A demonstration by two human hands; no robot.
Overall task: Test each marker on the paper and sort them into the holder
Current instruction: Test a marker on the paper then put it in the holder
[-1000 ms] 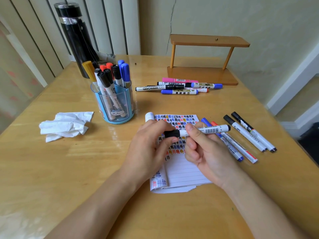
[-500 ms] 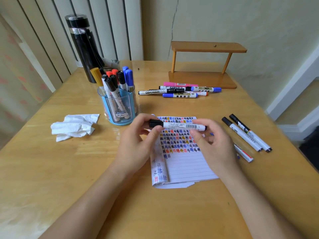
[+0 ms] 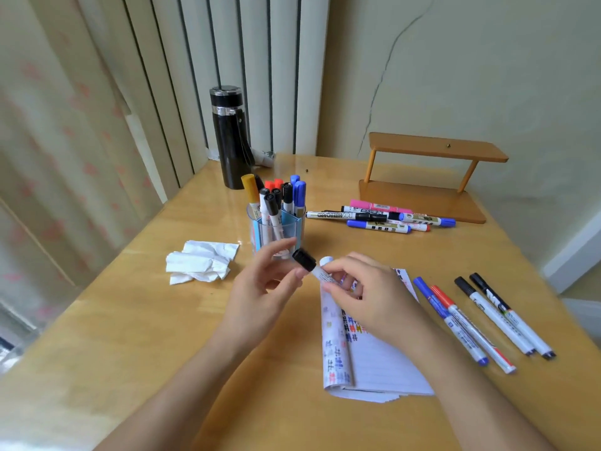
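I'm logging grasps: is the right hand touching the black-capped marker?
Touching. The head view shows the right hand pinching the white barrel of the black-capped marker between thumb and fingers, just below the cap.
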